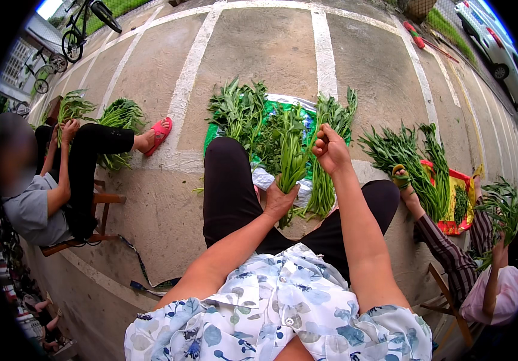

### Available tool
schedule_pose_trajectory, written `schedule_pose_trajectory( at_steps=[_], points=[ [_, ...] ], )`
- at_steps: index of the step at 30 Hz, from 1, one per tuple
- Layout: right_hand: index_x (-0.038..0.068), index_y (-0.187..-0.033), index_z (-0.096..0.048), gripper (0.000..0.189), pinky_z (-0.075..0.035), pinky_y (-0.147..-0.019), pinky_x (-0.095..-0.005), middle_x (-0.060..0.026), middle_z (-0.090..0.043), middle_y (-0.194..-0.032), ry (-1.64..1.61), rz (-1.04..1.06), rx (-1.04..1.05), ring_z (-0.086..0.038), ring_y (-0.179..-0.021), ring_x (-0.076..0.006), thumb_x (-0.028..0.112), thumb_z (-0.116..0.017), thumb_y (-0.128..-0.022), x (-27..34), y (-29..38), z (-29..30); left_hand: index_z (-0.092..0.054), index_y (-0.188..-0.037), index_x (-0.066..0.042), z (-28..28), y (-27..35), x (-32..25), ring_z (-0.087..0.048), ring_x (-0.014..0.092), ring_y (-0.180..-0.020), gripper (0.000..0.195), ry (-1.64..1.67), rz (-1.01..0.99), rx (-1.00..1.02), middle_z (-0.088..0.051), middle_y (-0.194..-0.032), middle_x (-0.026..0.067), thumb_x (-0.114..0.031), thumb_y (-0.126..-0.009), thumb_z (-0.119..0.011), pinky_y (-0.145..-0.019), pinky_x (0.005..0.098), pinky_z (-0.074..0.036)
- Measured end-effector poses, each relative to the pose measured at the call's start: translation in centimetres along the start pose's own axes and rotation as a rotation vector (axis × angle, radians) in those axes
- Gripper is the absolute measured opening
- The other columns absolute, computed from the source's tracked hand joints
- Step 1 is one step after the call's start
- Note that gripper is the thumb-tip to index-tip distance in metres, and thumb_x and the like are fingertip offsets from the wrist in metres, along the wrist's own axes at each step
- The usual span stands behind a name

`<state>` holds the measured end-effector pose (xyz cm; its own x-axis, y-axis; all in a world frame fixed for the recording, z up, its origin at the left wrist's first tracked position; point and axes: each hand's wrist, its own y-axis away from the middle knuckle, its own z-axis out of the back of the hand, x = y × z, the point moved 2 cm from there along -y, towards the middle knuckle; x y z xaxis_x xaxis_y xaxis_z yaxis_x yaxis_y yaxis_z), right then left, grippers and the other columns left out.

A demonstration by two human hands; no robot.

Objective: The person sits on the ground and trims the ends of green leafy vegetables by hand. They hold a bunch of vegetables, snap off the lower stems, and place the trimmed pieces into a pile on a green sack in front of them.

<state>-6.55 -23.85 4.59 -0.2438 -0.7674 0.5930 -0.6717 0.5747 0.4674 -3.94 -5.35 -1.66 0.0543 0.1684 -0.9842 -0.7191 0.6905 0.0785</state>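
My left hand [280, 198] grips a bunch of leafy green stems [291, 158], likely water spinach, by its lower stalks. The leafy tops point away from me, between my knees. My right hand [332, 149] is raised just right of that bunch, fingers curled and thumb near the fingertips. Whether a thin stem is pinched there is not clear. Beneath lies a green and white plastic sack [281, 101] spread on the concrete. On it rest a pile of greens [236, 110] at the left, loose leaves [271, 135] in the middle and long-stemmed greens [322, 192] at the right.
A seated person [44, 198] at the left handles greens on a wooden stool [101, 198]. Another person [493, 289] at the right holds greens, with more stems [414, 167] by a red and yellow sack [460, 180]. A strap [139, 261] lies on the ground. Bicycles [73, 43] stand far left.
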Motion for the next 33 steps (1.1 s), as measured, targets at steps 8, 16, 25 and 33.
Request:
schedule_pose_trajectory(
  at_steps=[8,16,25,33],
  points=[
    [-0.002,-0.128,-0.041,0.051,-0.036,-0.039,-0.0227,-0.0102,-0.06,-0.101,0.751,0.362,-0.137,-0.045,-0.049,-0.0064,0.019,-0.058,-0.086,1.8,-2.2,-2.1,-0.058,-0.104,-0.001,-0.1,0.1,0.4,-0.061,0.014,-0.083,0.029,0.041,-0.007,0.006,-0.065,-0.093,0.0077,-0.012,-0.078,-0.064,-0.074,0.0275,-0.046],
    [0.003,-0.119,-0.053,0.043,-0.048,-0.055,-0.0258,-0.005,-0.059,-0.095,0.98,-0.022,0.041,-0.056,-0.074,-0.0098,0.032,-0.055,-0.087,1.9,-6.5,-4.2,-0.058,-0.101,0.0,0.7,0.8,-1.4,-0.063,0.022,-0.081,0.03,-0.123,-0.18,-0.017,-0.065,-0.09,0.0124,-0.012,-0.076,-0.067,-0.073,0.0305,-0.048],
    [0.001,-0.102,-0.062,0.028,-0.049,-0.065,-0.0274,-0.0056,-0.063,-0.083,0.972,0.43,0.005,-0.057,-0.072,-0.0125,0.02,-0.056,-0.083,3.4,-9.1,-4.2,-0.056,-0.103,0.0,0.8,0.9,-0.5,-0.063,0.022,-0.081,0.031,-0.073,-0.133,-0.051,-0.065,-0.088,0.0128,-0.012,-0.077,-0.065,-0.072,0.0302,-0.048],
    [-0.002,-0.113,-0.057,0.035,-0.05,-0.059,-0.0271,-0.008,-0.063,-0.089,1.295,0.382,0.05,-0.058,-0.068,-0.0122,0.009,-0.05,-0.081,4.1,-8.8,0.7,-0.056,-0.103,0.001,0.4,0.5,-0.5,-0.062,0.014,-0.081,0.028,0.002,-0.115,-0.037,-0.065,-0.091,0.0086,-0.007,-0.077,-0.064,-0.073,0.0273,-0.047]
  ],
)
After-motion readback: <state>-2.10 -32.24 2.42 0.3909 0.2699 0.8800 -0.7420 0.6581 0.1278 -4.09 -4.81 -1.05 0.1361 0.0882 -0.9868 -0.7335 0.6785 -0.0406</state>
